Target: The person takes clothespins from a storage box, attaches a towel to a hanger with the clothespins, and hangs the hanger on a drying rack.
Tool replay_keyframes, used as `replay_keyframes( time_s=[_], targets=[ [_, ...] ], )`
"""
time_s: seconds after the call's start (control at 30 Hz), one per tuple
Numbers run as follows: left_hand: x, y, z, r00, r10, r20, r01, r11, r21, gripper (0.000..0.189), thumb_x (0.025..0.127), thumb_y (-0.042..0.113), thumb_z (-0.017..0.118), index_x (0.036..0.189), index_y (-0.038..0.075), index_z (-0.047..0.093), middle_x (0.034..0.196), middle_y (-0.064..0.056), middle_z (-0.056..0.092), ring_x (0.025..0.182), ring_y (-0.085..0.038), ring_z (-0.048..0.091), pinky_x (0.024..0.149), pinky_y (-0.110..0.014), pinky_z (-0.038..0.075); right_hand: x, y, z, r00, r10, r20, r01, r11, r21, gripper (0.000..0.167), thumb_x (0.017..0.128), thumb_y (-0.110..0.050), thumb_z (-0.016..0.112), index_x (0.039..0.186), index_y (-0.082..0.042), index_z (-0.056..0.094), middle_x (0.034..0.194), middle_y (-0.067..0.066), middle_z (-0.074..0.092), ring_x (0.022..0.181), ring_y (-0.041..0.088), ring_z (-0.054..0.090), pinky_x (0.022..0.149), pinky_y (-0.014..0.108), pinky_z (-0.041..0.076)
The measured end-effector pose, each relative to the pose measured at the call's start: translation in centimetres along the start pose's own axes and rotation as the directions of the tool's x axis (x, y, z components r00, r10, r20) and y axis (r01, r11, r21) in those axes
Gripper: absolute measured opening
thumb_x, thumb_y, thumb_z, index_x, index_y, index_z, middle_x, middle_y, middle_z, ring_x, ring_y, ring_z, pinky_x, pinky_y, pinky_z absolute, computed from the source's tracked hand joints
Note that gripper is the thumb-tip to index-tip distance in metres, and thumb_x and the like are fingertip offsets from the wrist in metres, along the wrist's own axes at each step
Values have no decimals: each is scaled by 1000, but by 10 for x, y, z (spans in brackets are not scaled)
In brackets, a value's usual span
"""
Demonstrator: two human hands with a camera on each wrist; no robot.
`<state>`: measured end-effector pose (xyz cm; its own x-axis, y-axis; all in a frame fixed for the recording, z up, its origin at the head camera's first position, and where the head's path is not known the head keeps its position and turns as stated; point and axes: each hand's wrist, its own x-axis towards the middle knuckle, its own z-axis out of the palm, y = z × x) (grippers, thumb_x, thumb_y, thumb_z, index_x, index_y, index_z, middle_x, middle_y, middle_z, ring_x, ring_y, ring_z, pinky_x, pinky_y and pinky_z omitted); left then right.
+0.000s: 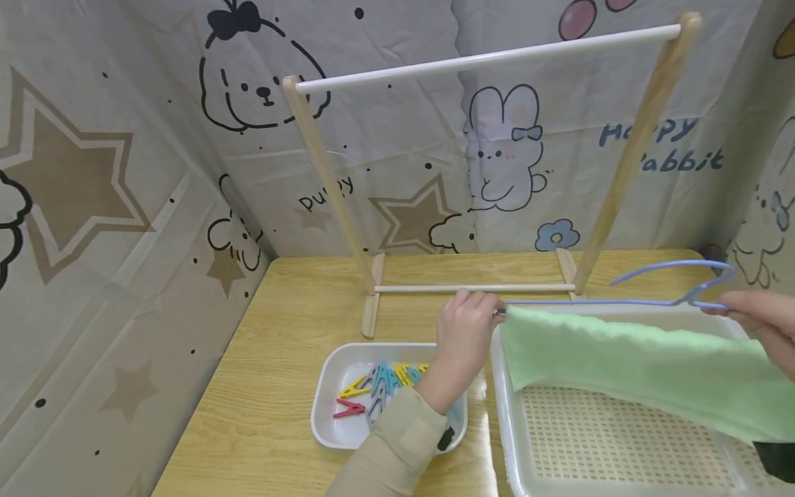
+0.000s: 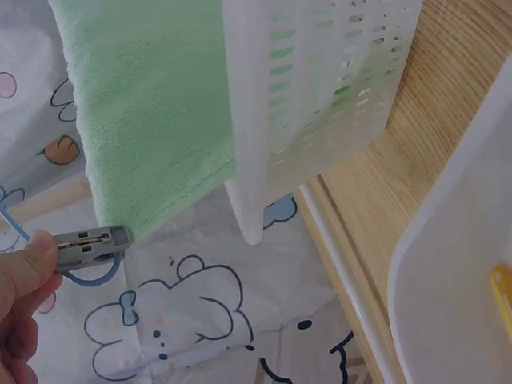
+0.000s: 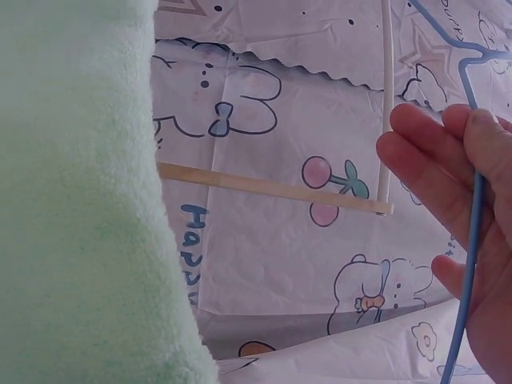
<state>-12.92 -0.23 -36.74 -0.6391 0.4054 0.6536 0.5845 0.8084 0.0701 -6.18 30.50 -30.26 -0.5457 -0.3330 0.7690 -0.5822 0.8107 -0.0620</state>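
Pale backdrop (image 1: 404,131) printed with rabbit (image 1: 504,155), puppy (image 1: 263,79), brown stars (image 1: 77,176); wood-grain table (image 1: 261,400) below.

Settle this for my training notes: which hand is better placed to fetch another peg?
Left, probably: the left hand is nearer the small tray of pegs, though it must first release the gray peg it pinches at the green cloth. The right hand, farther off, grips the blue hanger.

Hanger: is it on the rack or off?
Off. The right grip holds the hanger, and its hook curves free, apart from the rack.
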Motion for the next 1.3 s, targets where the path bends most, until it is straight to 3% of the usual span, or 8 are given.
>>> replay_keyframes(
  time_s=[0.1, 0.27, 0.43, 0.57, 0.67, 0.87, 1.03, 1.3],
  targets=[
    [0, 0, 3, 1000, 9, -15, -9, 1000, 21, 17, 67, 26, 74, 80, 17, 67, 83, 7, 65, 72, -8, 54, 62, -14, 41, 1, -4, -1, 1000, -1, 25, 2, 999, -41, 66, 92, -51, 31, 70, 2, 65, 74, -4, 65, 41, -4, 51, 35, 9, 33],
    [-1, -1, 3, 999, 17, 38, -17, 1000, 12, 22, 69, 28, 74, 87, 18, 66, 95, 5, 62, 90, -10, 56, 76, -19, 43, 1, -3, 2, 1000, 5, 20, -6, 999, 33, 64, 92, -48, 32, 69, 4, 62, 94, -29, 56, 52, -12, 51, 38, 8, 35],
    [3, -4, -3, 968, -9, 252, 48, 987, -151, 29, 74, 25, 72, 100, 19, 62, 107, 8, 61, 100, -7, 54, 91, -27, 36, -5, 4, 4, 1000, 1, -3, 0, 996, 94, 63, 92, -47, 33, 70, 6, 59, 107, -41, 37, 63, -18, 51, 39, 6, 35],
    [7, -7, -6, 924, -8, 383, 104, 968, -228, 33, 76, 24, 71, 107, 17, 61, 106, 9, 62, 99, -4, 54, 97, -31, 31, -6, 6, 1, 999, 0, 46, -1, 1000, 27, 65, 91, -50, 28, 70, 1, 61, 81, -12, 66, 58, -14, 53, 38, 6, 35],
    [9, -10, -6, 902, 16, 431, 102, 963, -248, 32, 76, 26, 71, 106, 17, 62, 104, 10, 62, 98, -4, 55, 99, -32, 29, -5, 6, -1, 998, -21, 68, 21, 1000, -7, 65, 91, -51, 26, 68, -2, 62, 57, 12, 62, 45, -9, 51, 36, 7, 35],
    [8, -12, -6, 869, 48, 493, 112, 950, -290, 37, 76, 28, 71, 108, 16, 58, 100, 11, 63, 97, -4, 55, 104, -34, 21, -4, 2, -3, 996, -21, 89, 22, 1000, -12, 66, 91, -50, 25, 67, -1, 62, 55, 17, 60, 42, -10, 46, 36, 8, 34],
    [6, -14, -3, 883, 80, 463, 79, 946, -314, 41, 76, 29, 71, 111, 15, 54, 99, 11, 64, 96, -3, 56, 106, -33, 16, -4, -4, -5, 997, 18, 77, -14, 998, -63, 67, 92, -50, 26, 68, 0, 63, 59, 19, 62, 34, -7, 40, 32, 8, 29],
    [-2, -18, 1, 961, 154, 230, -84, 953, -291, 26, 77, 32, 68, 97, 17, 61, 113, 4, 60, 117, -11, 45, 105, -46, 15, -10, 0, 3, 998, 64, -26, -62, 994, 89, 64, 89, -50, 35, 68, 6, 58, 104, -44, 37, 37, -10, 37, 32, 8, 26]
  ],
)
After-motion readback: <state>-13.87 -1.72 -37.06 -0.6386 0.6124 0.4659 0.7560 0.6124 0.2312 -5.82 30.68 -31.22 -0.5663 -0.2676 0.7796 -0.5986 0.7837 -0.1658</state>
